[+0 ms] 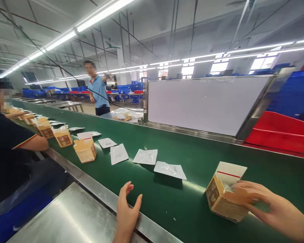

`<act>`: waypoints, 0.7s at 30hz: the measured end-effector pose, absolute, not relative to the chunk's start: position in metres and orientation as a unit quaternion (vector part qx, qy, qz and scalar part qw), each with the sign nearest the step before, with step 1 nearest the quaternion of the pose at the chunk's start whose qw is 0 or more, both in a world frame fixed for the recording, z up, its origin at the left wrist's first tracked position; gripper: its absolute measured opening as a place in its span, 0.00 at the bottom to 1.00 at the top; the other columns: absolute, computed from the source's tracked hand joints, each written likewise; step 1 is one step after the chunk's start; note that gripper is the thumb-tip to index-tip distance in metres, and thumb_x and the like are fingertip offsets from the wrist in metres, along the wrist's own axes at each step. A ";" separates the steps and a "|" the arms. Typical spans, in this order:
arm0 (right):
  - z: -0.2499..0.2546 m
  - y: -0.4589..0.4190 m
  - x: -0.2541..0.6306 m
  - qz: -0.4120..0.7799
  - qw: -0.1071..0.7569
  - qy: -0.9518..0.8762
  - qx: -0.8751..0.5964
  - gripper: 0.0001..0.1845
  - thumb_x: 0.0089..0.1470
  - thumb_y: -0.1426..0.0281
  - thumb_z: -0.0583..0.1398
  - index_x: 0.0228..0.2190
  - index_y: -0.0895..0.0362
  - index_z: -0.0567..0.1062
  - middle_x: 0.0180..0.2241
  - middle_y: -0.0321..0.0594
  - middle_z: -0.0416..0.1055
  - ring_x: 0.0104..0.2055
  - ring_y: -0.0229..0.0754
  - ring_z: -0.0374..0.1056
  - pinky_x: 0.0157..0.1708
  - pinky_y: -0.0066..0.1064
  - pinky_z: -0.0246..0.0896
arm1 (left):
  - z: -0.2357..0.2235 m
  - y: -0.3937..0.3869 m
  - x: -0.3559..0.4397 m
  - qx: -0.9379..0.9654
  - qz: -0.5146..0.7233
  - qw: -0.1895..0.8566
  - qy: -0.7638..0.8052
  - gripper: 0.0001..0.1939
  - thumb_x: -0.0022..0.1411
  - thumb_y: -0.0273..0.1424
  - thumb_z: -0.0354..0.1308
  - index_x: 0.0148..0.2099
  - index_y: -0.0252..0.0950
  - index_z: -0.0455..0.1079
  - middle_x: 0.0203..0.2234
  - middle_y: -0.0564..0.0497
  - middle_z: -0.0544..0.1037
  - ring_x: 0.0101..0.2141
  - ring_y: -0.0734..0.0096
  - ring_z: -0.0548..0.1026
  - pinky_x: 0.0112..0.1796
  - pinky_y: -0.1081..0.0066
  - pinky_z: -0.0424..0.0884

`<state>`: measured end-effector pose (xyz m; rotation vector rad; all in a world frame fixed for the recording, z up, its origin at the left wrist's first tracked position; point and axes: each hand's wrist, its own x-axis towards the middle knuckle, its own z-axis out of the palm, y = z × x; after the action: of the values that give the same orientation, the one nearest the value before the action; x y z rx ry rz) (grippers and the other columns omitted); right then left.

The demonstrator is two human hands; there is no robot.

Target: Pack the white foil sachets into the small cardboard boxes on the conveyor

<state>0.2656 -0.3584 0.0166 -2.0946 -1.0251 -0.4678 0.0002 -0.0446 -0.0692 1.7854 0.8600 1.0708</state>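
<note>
My right hand (273,204) is at the right end of the green belt, gripping the right side of a small tan cardboard box (224,204). The box's lid flap stands up with a red strip across it, and something clear and shiny shows in the opening, partly hidden by my fingers. Over the near edge of the belt, my left hand (128,209) holds nothing, its thumb and fingers spread apart. Beyond it lie flat white sachets, the nearest sachet (169,169) between my two hands. Another open tan box (85,150) stands farther left.
The green conveyor belt (147,189) runs away to the left, carrying several more boxes and sachets. A metal table (73,216) adjoins its near edge. A co-worker (10,152) sits at left; another person (98,91) stands across the belt. A red bin (281,131) is at far right.
</note>
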 end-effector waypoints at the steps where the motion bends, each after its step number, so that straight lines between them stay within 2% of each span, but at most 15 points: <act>1: 0.028 -0.367 0.258 -0.173 0.363 -0.405 -0.821 0.20 0.44 0.44 0.60 0.33 0.42 0.79 0.40 0.42 0.75 0.39 0.51 0.72 0.35 0.43 0.69 | -0.070 -0.043 0.000 0.712 0.431 0.434 0.345 0.27 0.51 0.42 0.60 0.51 0.36 0.63 0.42 0.44 0.73 0.44 0.56 0.73 0.50 0.49 0.69; 2: 0.042 -0.371 0.247 -0.181 0.369 -0.400 -0.819 0.19 0.45 0.47 0.61 0.37 0.41 0.77 0.42 0.42 0.74 0.41 0.52 0.71 0.37 0.43 0.68 | -0.070 -0.042 -0.001 0.709 0.432 0.437 0.345 0.27 0.51 0.43 0.60 0.51 0.36 0.63 0.41 0.44 0.73 0.43 0.56 0.74 0.49 0.49 0.70; 4: 0.068 -0.364 0.218 -0.264 0.415 -0.342 -0.800 0.17 0.48 0.52 0.61 0.39 0.43 0.75 0.43 0.43 0.73 0.43 0.50 0.70 0.39 0.42 0.66 | -0.069 -0.040 -0.001 0.706 0.430 0.444 0.345 0.28 0.49 0.44 0.61 0.49 0.36 0.63 0.40 0.44 0.74 0.41 0.57 0.74 0.48 0.48 0.71; 7: 0.081 -0.316 0.185 -0.352 0.432 -0.271 -0.785 0.12 0.54 0.56 0.57 0.35 0.49 0.73 0.34 0.42 0.73 0.34 0.46 0.70 0.35 0.37 0.65 | -0.065 -0.042 -0.002 0.709 0.422 0.451 0.340 0.26 0.49 0.44 0.60 0.48 0.36 0.64 0.38 0.45 0.74 0.39 0.57 0.75 0.45 0.50 0.72; 9: 0.064 -0.270 0.179 -0.300 0.359 -0.296 -0.833 0.17 0.58 0.54 0.52 0.37 0.52 0.74 0.31 0.42 0.73 0.32 0.45 0.70 0.31 0.36 0.65 | -0.063 -0.045 -0.001 0.711 0.421 0.451 0.337 0.24 0.50 0.44 0.59 0.46 0.36 0.65 0.37 0.45 0.75 0.38 0.58 0.76 0.44 0.52 0.73; 11: 0.036 -0.224 0.184 -0.205 0.238 -0.301 -0.900 0.25 0.60 0.52 0.47 0.44 0.55 0.73 0.32 0.47 0.73 0.33 0.49 0.70 0.29 0.38 0.64 | -0.062 -0.048 0.000 0.713 0.423 0.447 0.337 0.22 0.51 0.43 0.58 0.46 0.36 0.66 0.37 0.45 0.75 0.37 0.60 0.76 0.43 0.55 0.74; 13: 0.005 -0.187 0.194 -0.162 0.185 -0.274 -0.930 0.31 0.59 0.49 0.47 0.47 0.58 0.73 0.30 0.54 0.73 0.30 0.52 0.69 0.23 0.42 0.61 | -0.064 -0.047 0.000 0.714 0.419 0.444 0.342 0.21 0.52 0.42 0.58 0.46 0.35 0.66 0.37 0.44 0.75 0.37 0.60 0.76 0.41 0.57 0.74; 16: -0.028 -0.158 0.206 -0.142 0.171 -0.244 -0.944 0.32 0.55 0.47 0.52 0.45 0.60 0.74 0.29 0.59 0.71 0.27 0.53 0.68 0.19 0.42 0.58 | -0.068 -0.045 0.000 0.712 0.413 0.449 0.347 0.20 0.54 0.41 0.57 0.47 0.35 0.65 0.38 0.44 0.74 0.36 0.61 0.76 0.38 0.59 0.74; 19: -0.041 -0.155 0.213 -0.132 0.166 -0.243 -0.947 0.24 0.53 0.56 0.58 0.46 0.58 0.73 0.36 0.59 0.71 0.32 0.54 0.69 0.25 0.42 0.61 | -0.072 -0.045 0.001 0.714 0.414 0.455 0.333 0.18 0.56 0.38 0.56 0.47 0.35 0.65 0.37 0.45 0.73 0.36 0.63 0.75 0.40 0.59 0.73; 21: -0.042 -0.162 0.218 -0.125 0.168 -0.240 -0.948 0.23 0.50 0.64 0.59 0.48 0.61 0.70 0.35 0.56 0.72 0.32 0.53 0.70 0.28 0.40 0.63 | -0.074 -0.049 0.002 0.716 0.411 0.462 0.324 0.16 0.57 0.35 0.55 0.48 0.36 0.65 0.37 0.45 0.73 0.36 0.65 0.74 0.41 0.60 0.73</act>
<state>0.2176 -0.1624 -0.0418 -2.6963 -0.6823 -0.3549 0.0016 -0.0492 -0.0737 1.7610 0.7974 1.0104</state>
